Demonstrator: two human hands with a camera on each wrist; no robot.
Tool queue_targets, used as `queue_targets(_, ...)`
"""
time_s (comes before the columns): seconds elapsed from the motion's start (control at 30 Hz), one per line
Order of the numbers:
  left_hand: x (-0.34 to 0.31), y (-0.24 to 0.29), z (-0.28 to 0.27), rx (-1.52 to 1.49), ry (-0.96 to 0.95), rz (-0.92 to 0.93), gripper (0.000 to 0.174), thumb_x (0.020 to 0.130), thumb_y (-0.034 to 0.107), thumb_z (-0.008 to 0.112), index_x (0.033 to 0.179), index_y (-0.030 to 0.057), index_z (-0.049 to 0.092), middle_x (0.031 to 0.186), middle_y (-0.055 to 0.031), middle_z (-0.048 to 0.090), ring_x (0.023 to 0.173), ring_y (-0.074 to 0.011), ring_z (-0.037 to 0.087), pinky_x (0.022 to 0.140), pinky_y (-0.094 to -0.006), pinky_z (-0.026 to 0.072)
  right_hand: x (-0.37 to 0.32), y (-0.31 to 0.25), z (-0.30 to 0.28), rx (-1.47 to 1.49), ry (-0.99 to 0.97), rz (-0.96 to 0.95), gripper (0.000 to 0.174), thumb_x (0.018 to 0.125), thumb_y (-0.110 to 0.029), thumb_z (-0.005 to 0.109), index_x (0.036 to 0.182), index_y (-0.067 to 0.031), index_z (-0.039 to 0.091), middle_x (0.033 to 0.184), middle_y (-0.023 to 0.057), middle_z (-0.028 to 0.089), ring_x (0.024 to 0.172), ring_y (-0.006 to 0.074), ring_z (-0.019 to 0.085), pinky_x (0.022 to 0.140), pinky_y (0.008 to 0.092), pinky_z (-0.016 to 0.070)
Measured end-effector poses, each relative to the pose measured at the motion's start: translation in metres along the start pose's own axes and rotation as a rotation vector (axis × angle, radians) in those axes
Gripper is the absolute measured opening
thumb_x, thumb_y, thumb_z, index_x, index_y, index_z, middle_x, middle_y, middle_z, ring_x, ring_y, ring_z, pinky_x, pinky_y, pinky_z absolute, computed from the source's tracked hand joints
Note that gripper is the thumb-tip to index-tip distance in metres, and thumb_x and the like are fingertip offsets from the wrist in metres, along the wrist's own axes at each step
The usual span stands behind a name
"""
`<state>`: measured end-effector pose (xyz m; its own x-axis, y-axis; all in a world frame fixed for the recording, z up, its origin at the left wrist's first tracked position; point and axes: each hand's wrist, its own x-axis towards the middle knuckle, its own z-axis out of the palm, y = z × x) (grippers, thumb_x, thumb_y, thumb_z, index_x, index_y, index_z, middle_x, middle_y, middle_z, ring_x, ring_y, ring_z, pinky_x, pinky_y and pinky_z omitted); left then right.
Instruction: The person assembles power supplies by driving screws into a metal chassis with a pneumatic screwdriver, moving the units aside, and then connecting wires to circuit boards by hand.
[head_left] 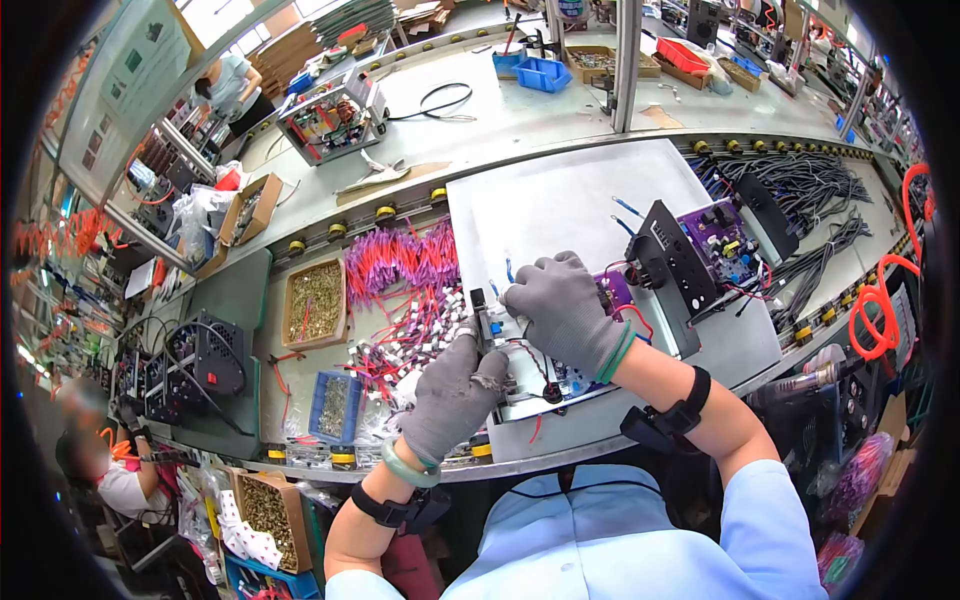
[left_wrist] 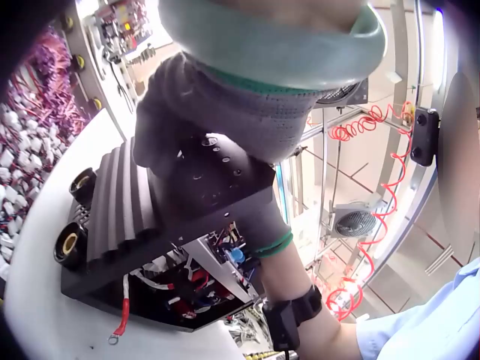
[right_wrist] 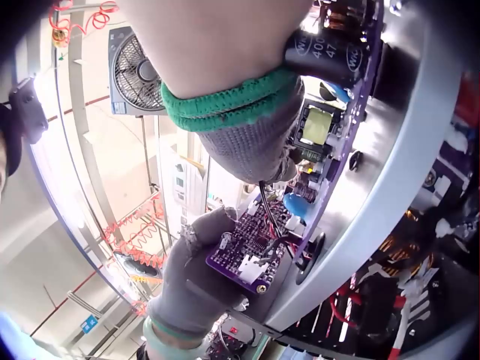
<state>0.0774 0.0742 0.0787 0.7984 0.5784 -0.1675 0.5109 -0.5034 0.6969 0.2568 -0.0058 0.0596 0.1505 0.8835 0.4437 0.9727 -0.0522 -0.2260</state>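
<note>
My gloved left hand (head_left: pixel 455 395) grips the near-left end of an open power-unit housing. In the left wrist view its fingers (left_wrist: pixel 161 112) bend over the black ribbed end (left_wrist: pixel 120 202), near two round terminals (left_wrist: pixel 71 246) with gold centres. A red lead (left_wrist: pixel 124 311) with a ring lug hangs below. My gloved right hand (head_left: pixel 570 320) is curled over the housing's inside; I cannot tell what its hidden fingertips hold. In the right wrist view, a small purple circuit board (right_wrist: pixel 244 251) stands by my left hand (right_wrist: pixel 199 274), with a black wire (right_wrist: pixel 266 206) running down to it.
A second open unit with a black panel (head_left: pixel 675 260) and purple board (head_left: pixel 720 240) lies to the right. White-plugged pink wires (head_left: pixel 405 265), a screw box (head_left: pixel 315 303) and a blue bin (head_left: pixel 335 407) lie left. Black cables (head_left: pixel 800 185) are heaped at far right.
</note>
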Motion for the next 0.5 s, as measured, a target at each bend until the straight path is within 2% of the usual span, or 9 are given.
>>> queue_targets(0.17, 0.001, -0.001, 0.003, 0.067, 0.065, 0.128, 0.037, 0.094, 0.031, 0.052, 0.111, -0.0014, 0.054, 0.082, -0.0236, 0.064, 0.079, -0.0433, 0.066, 0.071, -0.0524, 0.0511, 0.005, -0.001, 0.004, 0.006, -0.047, -0.03, 0.012, 0.069, -0.009, 0.066, 0.08, -0.0129, 0.069, 0.081, 0.0064, 0.067, 0.083, 0.0255, 0.067, 0.086, 0.0415, 0.0459)
queue_targets(0.3, 0.004, -0.003, 0.009, 0.082, 0.123, 0.191, 0.037, 0.094, 0.031, 0.054, 0.11, -0.0024, 0.054, 0.081, -0.0234, 0.063, 0.078, -0.0429, 0.066, 0.07, -0.0519, 0.0509, 0.008, -0.007, 0.009, 0.024, -0.092, 0.031, 0.014, 0.069, -0.008, 0.066, 0.082, -0.0127, 0.071, 0.078, 0.0051, 0.064, 0.081, 0.0269, 0.066, 0.082, 0.0419, 0.0455)
queue_targets(0.37, 0.001, -0.001, 0.009, -0.06, 0.147, 0.198, 0.039, 0.094, 0.034, 0.055, 0.11, -0.0022, 0.054, 0.083, -0.0241, 0.064, 0.079, -0.0442, 0.065, 0.071, -0.0526, 0.0504, 0.009, -0.01, 0.006, 0.008, -0.092, 0.005, 0.016, 0.069, -0.008, 0.066, 0.083, -0.0125, 0.071, 0.078, 0.0055, 0.064, 0.082, 0.0277, 0.066, 0.081, 0.0422, 0.0459)
queue_targets(0.4, 0.001, -0.005, 0.006, -0.041, 0.116, 0.175, 0.037, 0.097, 0.033, 0.056, 0.109, -0.0018, 0.055, 0.081, -0.0199, 0.064, 0.073, -0.0366, 0.066, 0.069, -0.0447, 0.0524, 0.01, -0.01, 0.002, -0.004, -0.158, 0.027, 0.016, 0.07, -0.008, 0.066, 0.084, -0.0119, 0.071, 0.078, 0.0061, 0.064, 0.082, 0.0282, 0.066, 0.081, 0.0425, 0.0461)
queue_targets(0.43, 0.005, -0.014, 0.003, -0.037, 0.126, 0.167, 0.037, 0.097, 0.033, 0.056, 0.109, -0.0018, 0.055, 0.081, -0.0199, 0.064, 0.073, -0.0366, 0.066, 0.069, -0.0447, 0.0524, 0.011, -0.009, -0.003, -0.021, -0.221, 0.052, 0.015, 0.071, -0.009, 0.065, 0.086, -0.0114, 0.071, 0.078, 0.0067, 0.064, 0.082, 0.0287, 0.066, 0.08, 0.0429, 0.0464)
queue_targets(0.47, 0.009, -0.027, -0.002, -0.273, 0.028, 0.165, 0.036, 0.098, 0.033, 0.056, 0.111, -0.0009, 0.058, 0.081, -0.0153, 0.064, 0.071, -0.0282, 0.065, 0.067, -0.0394, 0.0521, 0.009, -0.008, -0.009, -0.013, -0.266, 0.044, 0.019, 0.075, -0.013, 0.067, 0.093, -0.0098, 0.072, 0.079, 0.0086, 0.064, 0.083, 0.0297, 0.066, 0.082, 0.0436, 0.0469)
queue_targets(0.5, 0.013, -0.036, -0.011, -0.51, -0.075, 0.165, 0.036, 0.1, 0.033, 0.057, 0.114, 0.0, 0.06, 0.08, -0.0107, 0.065, 0.069, -0.0198, 0.063, 0.065, -0.0341, 0.0518, 0.004, -0.007, -0.019, -0.009, -0.264, 0.042, 0.019, 0.075, -0.013, 0.067, 0.093, -0.0098, 0.072, 0.079, 0.0086, 0.064, 0.083, 0.0297, 0.066, 0.082, 0.0436, 0.0469)
